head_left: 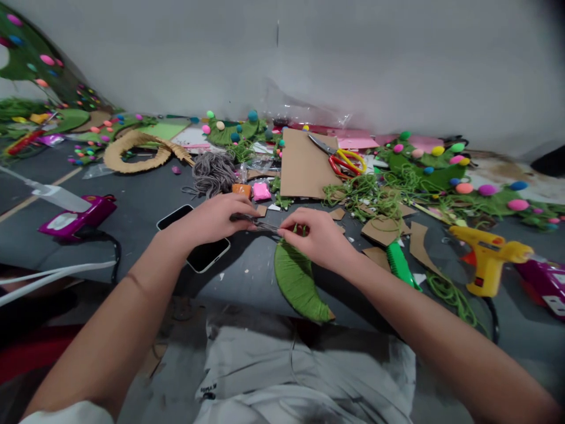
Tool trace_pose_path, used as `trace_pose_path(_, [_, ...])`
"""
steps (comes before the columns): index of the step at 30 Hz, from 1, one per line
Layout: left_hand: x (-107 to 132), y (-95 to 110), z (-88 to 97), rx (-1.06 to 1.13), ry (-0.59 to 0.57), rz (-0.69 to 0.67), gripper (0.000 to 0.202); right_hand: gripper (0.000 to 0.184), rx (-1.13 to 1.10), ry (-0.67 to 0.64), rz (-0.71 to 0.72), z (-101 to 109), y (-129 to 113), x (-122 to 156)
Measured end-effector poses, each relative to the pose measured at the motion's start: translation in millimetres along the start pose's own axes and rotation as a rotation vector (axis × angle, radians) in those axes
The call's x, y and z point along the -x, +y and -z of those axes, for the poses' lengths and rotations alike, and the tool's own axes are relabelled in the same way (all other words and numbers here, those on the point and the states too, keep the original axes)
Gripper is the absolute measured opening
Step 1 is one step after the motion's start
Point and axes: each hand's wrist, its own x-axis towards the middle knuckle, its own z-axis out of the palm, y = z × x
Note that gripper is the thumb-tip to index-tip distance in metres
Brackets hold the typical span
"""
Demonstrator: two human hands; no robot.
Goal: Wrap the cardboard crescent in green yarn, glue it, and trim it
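My left hand (220, 217) is closed on a small bunch of grey yarn (267, 227), which stretches across to my right hand. With thumb and fingertips, my right hand (315, 235) pinches the other end of the yarn. Just below it lies a crescent (298, 282) wrapped in green yarn, bare cardboard showing at its lower tip near the table's front edge. Its upper end is partly hidden by my right hand; whether the fingers touch it I cannot tell. Under my left wrist is a phone (208, 254). A heap of grey yarn (214, 174) sits behind my left hand.
Scissors (339, 158) rest on a cardboard sheet (304, 171). Loose green yarn (366, 197) and cardboard scraps lie around it. A yellow glue gun (488, 259) stands at right, a green cutter (401, 265) nearer. A purple device (77, 218) and cardboard ring (132, 154) are at left.
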Motion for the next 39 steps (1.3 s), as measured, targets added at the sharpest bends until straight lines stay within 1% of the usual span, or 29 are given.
trace_pose_path(5, [3.0,-15.7,2.9,-0.084,-0.057,0.064,0.025,0.009,-0.020,-0.014,-0.017,3.2,-3.5,4.3])
trace_pose_path(8, [6.0,-26.6,3.3,-0.087,-0.044,0.080,0.025,0.009,-0.027,-0.030,-0.031,9.8,-4.4,11.5])
trace_pose_path(13, [14.3,-41.4,8.9,-0.006,-0.012,0.072,0.030,0.012,-0.022,-0.049,-0.088,21.7,0.7,24.6])
trace_pose_path(15, [17.6,-45.2,12.4,0.023,-0.008,0.087,0.034,0.013,-0.013,-0.045,-0.106,24.1,2.7,27.1])
trace_pose_path(18, [21.0,-51.1,15.8,0.046,-0.008,0.099,0.035,0.014,-0.017,-0.044,-0.114,25.8,3.4,28.8])
trace_pose_path(22, [22.2,-60.8,14.4,-0.014,-0.015,0.107,0.032,0.015,-0.040,-0.048,-0.119,27.8,0.8,32.6])
trace_pose_path(25, [21.7,-65.8,12.0,-0.071,-0.013,0.147,0.031,0.015,-0.059,-0.051,-0.112,31.6,-1.6,39.2])
trace_pose_path(28, [21.1,-67.9,11.4,-0.097,0.009,0.198,0.030,0.016,-0.065,-0.053,-0.115,38.6,-3.9,49.6])
trace_pose_path(33, [20.3,-73.4,9.9,-0.083,0.072,0.223,0.034,0.017,-0.073,-0.054,-0.119,55.0,-6.9,72.7])
trace_pose_path(37, [18.3,-80.5,6.2,-0.082,0.103,0.239,0.036,0.010,-0.093,-0.062,-0.072,64.9,-9.5,92.6])
trace_pose_path(39, [16.6,-83.3,5.0,-0.087,0.105,0.243,0.035,0.004,-0.109,-0.091,-0.033,67.8,-12.4,102.9])
